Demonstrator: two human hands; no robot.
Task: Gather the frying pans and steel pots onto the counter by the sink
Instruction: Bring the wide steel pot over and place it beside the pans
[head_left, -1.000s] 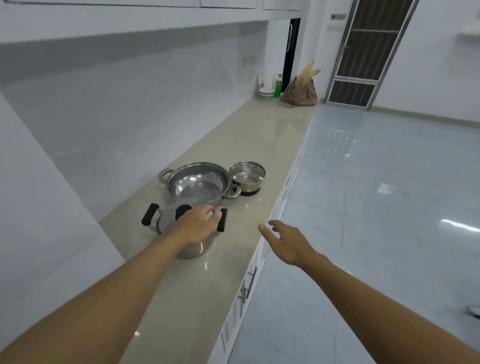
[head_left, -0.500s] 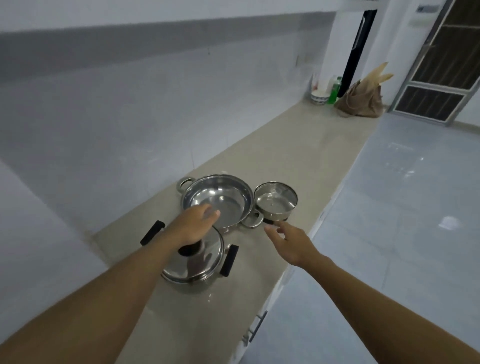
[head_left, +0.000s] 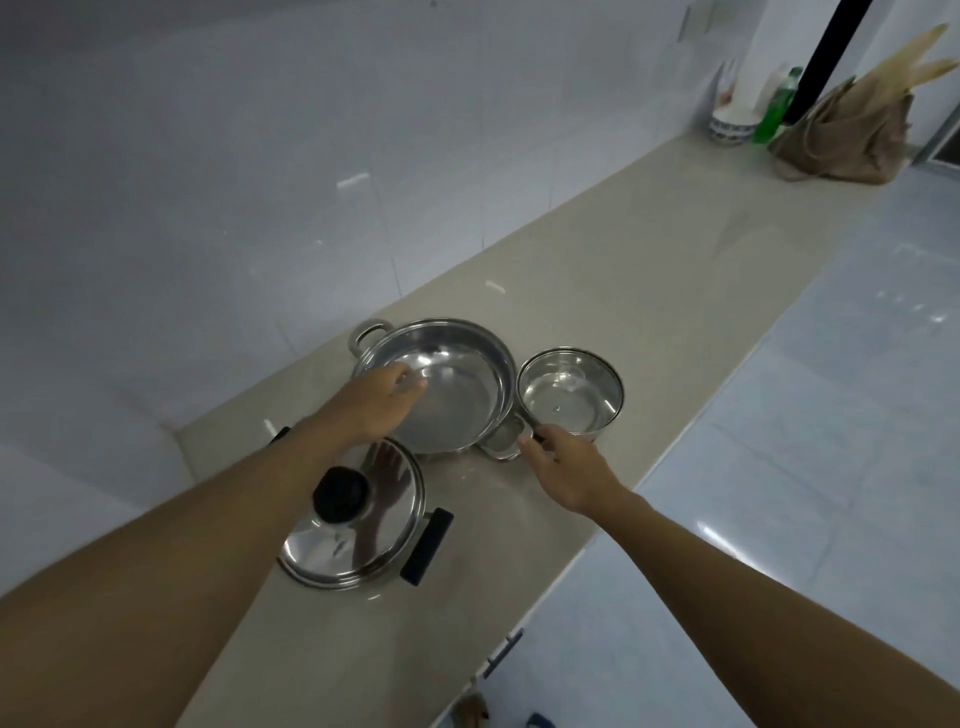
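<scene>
Head view: nearest on the beige counter (head_left: 597, 270) sits a lidded pot (head_left: 358, 525). Beyond it, the left hand (head_left: 382, 402) hovers over a wide steel pot (head_left: 452, 384), fingers relaxed and empty. The right hand (head_left: 566, 467) is at the edge of the small pot (head_left: 571, 392) beside it, grip unclear.

The left hand (head_left: 382, 402) has come off the lid of the lidded pot (head_left: 358, 525) and moved forward, and its fingers now reach over the near rim of the wide open pot (head_left: 447, 384). The right hand (head_left: 566, 467), a second ago in the air off the tabletop (head_left: 597, 270) edge, has reached in. Its fingertips are now at the near side of the small pot (head_left: 571, 395). The view has drawn closer and tipped down.
</scene>
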